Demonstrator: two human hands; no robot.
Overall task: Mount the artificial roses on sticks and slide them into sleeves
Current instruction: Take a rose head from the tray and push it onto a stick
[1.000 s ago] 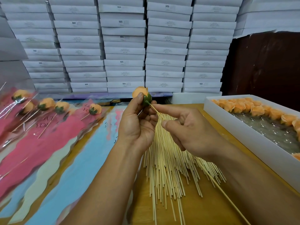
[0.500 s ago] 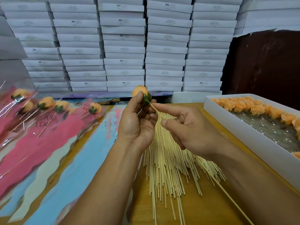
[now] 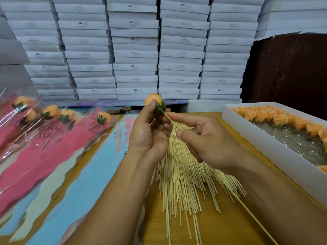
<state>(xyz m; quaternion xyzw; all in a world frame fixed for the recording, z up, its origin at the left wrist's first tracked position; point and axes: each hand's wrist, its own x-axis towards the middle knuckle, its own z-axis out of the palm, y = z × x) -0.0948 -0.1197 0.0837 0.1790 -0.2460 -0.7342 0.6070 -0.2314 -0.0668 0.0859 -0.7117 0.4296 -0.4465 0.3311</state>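
Sleeved roses (image 3: 51, 112): far left, lying on pink sleeves.
Your left hand (image 3: 150, 135): fingers curled round orange rose (image 3: 153, 100).
Your right hand (image 3: 208, 140): pinching stick (image 3: 170, 119) entering rose's green base.
Loose sticks (image 3: 182, 179): beneath your hands.
Rose box (image 3: 265, 144): right.

The orange rose (image 3: 152, 99) with its green base sits in my left hand (image 3: 150, 135), held up above the bench (image 3: 230, 225). A thin wooden stick (image 3: 169, 118) meets the green base, pinched by my right hand (image 3: 208, 142), and runs down to the right. Loose sticks (image 3: 184, 183) lie fanned on the bench below. More orange roses (image 3: 276, 118) line the white box (image 3: 276, 156) at right. Finished roses in pink sleeves (image 3: 44, 147) lie at left.
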